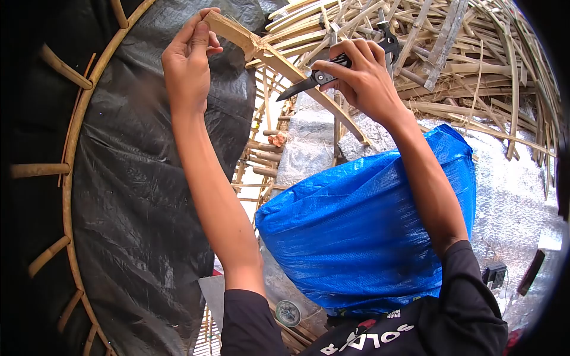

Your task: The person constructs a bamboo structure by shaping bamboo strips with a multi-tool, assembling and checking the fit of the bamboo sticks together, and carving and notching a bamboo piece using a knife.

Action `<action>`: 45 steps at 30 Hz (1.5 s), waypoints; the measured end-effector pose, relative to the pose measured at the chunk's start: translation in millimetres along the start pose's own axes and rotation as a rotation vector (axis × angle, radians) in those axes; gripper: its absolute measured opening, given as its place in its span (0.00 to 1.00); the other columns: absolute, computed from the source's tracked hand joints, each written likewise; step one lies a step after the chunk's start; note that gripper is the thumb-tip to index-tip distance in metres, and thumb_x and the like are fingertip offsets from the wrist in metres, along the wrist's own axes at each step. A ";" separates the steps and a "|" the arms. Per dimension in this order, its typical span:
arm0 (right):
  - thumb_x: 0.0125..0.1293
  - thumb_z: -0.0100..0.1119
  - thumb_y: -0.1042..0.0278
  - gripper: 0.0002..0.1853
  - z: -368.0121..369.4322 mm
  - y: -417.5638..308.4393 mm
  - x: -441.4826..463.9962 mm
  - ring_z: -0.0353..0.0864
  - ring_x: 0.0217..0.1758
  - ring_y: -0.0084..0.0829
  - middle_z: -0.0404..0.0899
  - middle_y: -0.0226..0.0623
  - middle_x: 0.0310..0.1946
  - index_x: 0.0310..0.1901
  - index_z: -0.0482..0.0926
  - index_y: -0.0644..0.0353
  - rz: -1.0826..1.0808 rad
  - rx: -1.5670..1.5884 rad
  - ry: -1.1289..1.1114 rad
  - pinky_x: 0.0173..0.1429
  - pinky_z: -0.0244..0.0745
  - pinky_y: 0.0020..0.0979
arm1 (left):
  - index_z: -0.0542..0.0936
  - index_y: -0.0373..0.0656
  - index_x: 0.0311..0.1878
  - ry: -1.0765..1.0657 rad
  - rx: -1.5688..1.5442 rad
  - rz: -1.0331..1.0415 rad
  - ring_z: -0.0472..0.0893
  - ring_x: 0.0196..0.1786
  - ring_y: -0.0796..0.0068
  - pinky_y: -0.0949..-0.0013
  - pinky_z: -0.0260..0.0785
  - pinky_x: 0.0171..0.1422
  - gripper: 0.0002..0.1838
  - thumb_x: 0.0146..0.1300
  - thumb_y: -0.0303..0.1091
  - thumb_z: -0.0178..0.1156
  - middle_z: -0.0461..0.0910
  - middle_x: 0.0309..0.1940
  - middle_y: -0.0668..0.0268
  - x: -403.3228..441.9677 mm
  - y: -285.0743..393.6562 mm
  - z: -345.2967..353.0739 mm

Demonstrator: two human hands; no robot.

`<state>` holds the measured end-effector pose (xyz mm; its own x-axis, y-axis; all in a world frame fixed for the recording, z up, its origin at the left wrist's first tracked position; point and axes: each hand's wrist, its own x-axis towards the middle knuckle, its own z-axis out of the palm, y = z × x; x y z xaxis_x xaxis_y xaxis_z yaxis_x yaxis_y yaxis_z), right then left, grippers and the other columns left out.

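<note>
A long split strip of bamboo (285,66) slants from the upper left down to the right, with rough, frayed fibres near its upper part. My left hand (193,59) pinches its upper end between thumb and fingers. In my right hand (359,77) is a black multi-tool knife (323,77), its fingers wrapped round the handle. The dark blade points left and down, close beside the strip; whether it touches is unclear. Below my right hand, a blue woven plastic sheet (356,219) covers the lap area.
Piled bamboo strips (487,71) fill the upper right. A black plastic sheet (148,178) hangs at left behind a curved bamboo frame (68,207). Silvery foil sheeting (504,202) lies at right. A small round container (288,313) sits near the bottom.
</note>
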<state>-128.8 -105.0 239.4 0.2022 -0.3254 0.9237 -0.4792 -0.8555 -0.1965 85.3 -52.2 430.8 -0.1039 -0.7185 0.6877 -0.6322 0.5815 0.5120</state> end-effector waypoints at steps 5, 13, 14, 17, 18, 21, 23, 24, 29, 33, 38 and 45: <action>0.58 0.64 0.65 0.19 1.2 2.1 2.0 0.70 0.58 0.34 0.74 0.31 0.48 0.52 0.85 0.41 -0.026 0.004 0.005 0.67 0.59 0.38 | 0.82 0.42 0.58 0.011 0.041 -0.036 0.74 0.37 0.88 0.78 0.69 0.43 0.15 0.74 0.37 0.56 0.79 0.35 0.76 0.7 0.1 -4.8; 0.57 0.65 0.64 0.18 -2.9 2.2 14.1 0.71 0.57 0.33 0.75 0.29 0.46 0.51 0.85 0.40 -0.125 -0.073 0.001 0.67 0.61 0.38 | 0.83 0.43 0.58 0.004 0.096 -0.015 0.72 0.35 0.88 0.79 0.68 0.42 0.15 0.74 0.36 0.57 0.77 0.32 0.77 -3.2 1.9 -7.9; 0.56 0.66 0.64 0.18 -4.6 2.7 17.3 0.71 0.57 0.33 0.75 0.28 0.46 0.51 0.85 0.40 -0.150 -0.084 -0.017 0.67 0.61 0.38 | 0.83 0.43 0.58 0.010 0.095 -0.020 0.72 0.35 0.88 0.79 0.68 0.42 0.15 0.74 0.36 0.57 0.77 0.32 0.77 -4.3 1.8 -8.9; 0.56 0.66 0.64 0.17 -7.5 5.5 26.1 0.72 0.56 0.32 0.75 0.28 0.45 0.49 0.85 0.41 -0.232 -0.080 -0.012 0.67 0.62 0.37 | 0.84 0.44 0.57 0.021 0.116 -0.049 0.72 0.35 0.88 0.78 0.68 0.42 0.14 0.74 0.36 0.57 0.77 0.32 0.77 -2.0 0.4 -9.5; 0.58 0.66 0.67 0.19 -8.1 10.2 27.8 0.70 0.59 0.35 0.75 0.31 0.52 0.53 0.85 0.41 -0.229 -0.049 -0.099 0.69 0.58 0.42 | 0.84 0.44 0.57 0.014 0.122 -0.039 0.72 0.34 0.89 0.78 0.68 0.42 0.14 0.73 0.37 0.58 0.78 0.32 0.77 -0.2 -0.9 -9.4; 0.58 0.65 0.68 0.19 -11.0 14.4 36.2 0.71 0.59 0.36 0.75 0.31 0.52 0.53 0.84 0.42 -0.274 -0.033 -0.117 0.69 0.58 0.42 | 0.82 0.41 0.59 0.026 0.116 -0.067 0.71 0.31 0.89 0.79 0.66 0.37 0.17 0.73 0.39 0.59 0.78 0.31 0.77 0.3 3.7 -3.2; 0.57 0.66 0.70 0.19 -18.7 14.0 40.6 0.71 0.58 0.37 0.75 0.31 0.51 0.52 0.85 0.42 -0.277 -0.098 -0.163 0.69 0.58 0.42 | 0.80 0.36 0.60 0.045 0.103 -0.104 0.70 0.28 0.89 0.81 0.63 0.33 0.20 0.73 0.40 0.59 0.77 0.31 0.77 2.7 7.4 2.6; 0.64 0.63 0.68 0.14 -23.1 13.6 44.4 0.71 0.52 0.34 0.75 0.32 0.45 0.51 0.83 0.47 -0.291 -0.040 -0.105 0.64 0.62 0.42 | 0.81 0.36 0.58 0.033 0.128 -0.057 0.69 0.28 0.89 0.81 0.63 0.32 0.18 0.73 0.39 0.59 0.77 0.30 0.77 6.5 8.3 3.4; 0.55 0.67 0.72 0.21 -6.4 27.2 35.7 0.70 0.58 0.37 0.75 0.31 0.50 0.52 0.85 0.43 -0.229 -0.035 -0.043 0.68 0.59 0.42 | 0.83 0.35 0.54 0.069 0.239 -0.054 0.68 0.27 0.89 0.80 0.62 0.30 0.16 0.73 0.37 0.58 0.75 0.27 0.77 19.9 10.1 11.6; 0.54 0.67 0.73 0.19 -9.6 32.1 44.2 0.70 0.58 0.38 0.75 0.33 0.49 0.49 0.85 0.45 -0.263 -0.026 -0.095 0.66 0.60 0.42 | 0.83 0.35 0.54 0.039 0.238 -0.064 0.68 0.26 0.89 0.79 0.61 0.28 0.16 0.73 0.38 0.59 0.75 0.26 0.78 24.9 4.5 10.3; 0.56 0.68 0.66 0.17 1.3 44.3 50.4 0.70 0.59 0.36 0.75 0.33 0.47 0.50 0.85 0.47 -0.262 0.049 -0.133 0.68 0.58 0.43 | 0.83 0.36 0.54 0.006 0.263 -0.060 0.67 0.26 0.91 0.80 0.60 0.28 0.17 0.73 0.39 0.60 0.74 0.27 0.79 30.9 -0.4 4.5; 0.59 0.66 0.60 0.17 4.3 38.3 41.3 0.70 0.58 0.35 0.74 0.31 0.47 0.51 0.84 0.43 -0.297 -0.067 -0.059 0.66 0.59 0.43 | 0.84 0.47 0.57 -0.037 0.279 -0.070 0.72 0.33 0.89 0.78 0.70 0.40 0.16 0.70 0.40 0.62 0.81 0.33 0.77 37.4 -21.0 -8.8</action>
<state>-135.1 -153.0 268.7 0.3898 -0.0895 0.9166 -0.4462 -0.8890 0.1029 101.5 -87.9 450.3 -0.0776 -0.7693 0.6341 -0.8249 0.4068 0.3925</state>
